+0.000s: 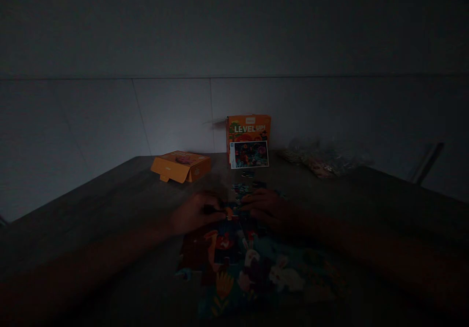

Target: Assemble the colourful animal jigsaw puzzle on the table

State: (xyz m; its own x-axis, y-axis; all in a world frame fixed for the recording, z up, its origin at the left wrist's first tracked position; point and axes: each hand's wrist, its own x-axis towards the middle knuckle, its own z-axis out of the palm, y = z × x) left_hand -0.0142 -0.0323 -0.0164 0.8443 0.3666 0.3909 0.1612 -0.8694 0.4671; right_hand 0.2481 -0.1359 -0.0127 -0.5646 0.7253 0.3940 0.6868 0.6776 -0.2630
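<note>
A partly assembled jigsaw puzzle (252, 273) lies on the table in front of me, showing white rabbits, a yellow flower and dark red and teal areas. At its far edge my left hand (200, 212) has its fingers curled together, the tips at a small puzzle piece (229, 213) with orange on it. My right hand (269, 207) rests opposite, palm down, with fingers stretched out over the puzzle's upper right edge. Beyond the hands lie several loose puzzle pieces (241, 188). Dim light blurs the exact finger contacts.
An orange box (183, 165) with its flap open lies at the back left. Behind the pieces stands an orange "LEVEL UP!" box (249, 124), a picture card (249, 154) leaning on it. Clear plastic bags (326, 161) sit at the back right, before a tiled wall (176, 112).
</note>
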